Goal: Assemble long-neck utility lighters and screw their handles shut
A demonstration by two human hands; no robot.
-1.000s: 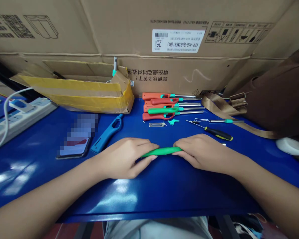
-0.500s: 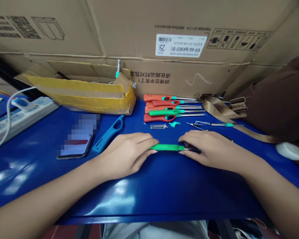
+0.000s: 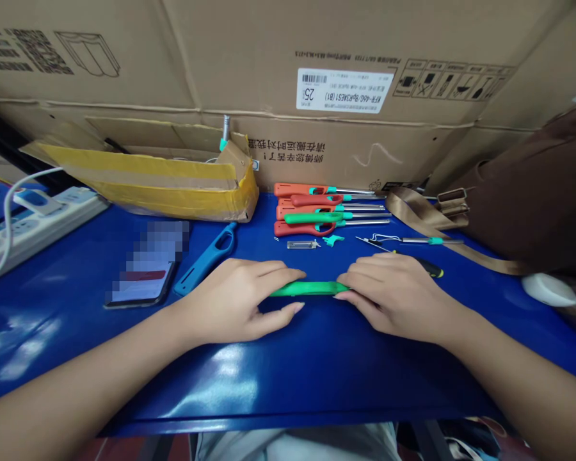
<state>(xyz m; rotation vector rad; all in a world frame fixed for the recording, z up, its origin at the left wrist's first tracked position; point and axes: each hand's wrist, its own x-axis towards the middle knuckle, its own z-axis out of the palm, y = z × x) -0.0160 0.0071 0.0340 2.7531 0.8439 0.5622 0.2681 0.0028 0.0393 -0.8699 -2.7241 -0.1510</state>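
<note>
A green lighter casing [image 3: 312,289] lies level between my two hands, just above the blue table. My left hand [image 3: 242,298] is loosely around its left end, fingers along the far side and thumb standing apart on the near side. With thumb and fingertips, my right hand [image 3: 396,294] pinches the right end and hides whatever extends beyond. Left of my left hand lies a blue lighter casing [image 3: 206,259]. Past my hands are a clear fuel tank [image 3: 302,244], a turquoise trigger piece [image 3: 333,240] and a metal lighter tube [image 3: 415,241] with white wire.
Several red, orange and green lighters [image 3: 307,228] lie stacked behind. A phone [image 3: 141,288], power strip [image 3: 43,218] and yellow-taped box [image 3: 173,192] are at left. At right are a yellow-black handle [image 3: 432,267], brown strap [image 3: 489,258] and white object [image 3: 550,290].
The metal and dark part seen at the casing's right end is now covered by my right hand, which has closed in leftward. My left thumb has opened away from the casing.
</note>
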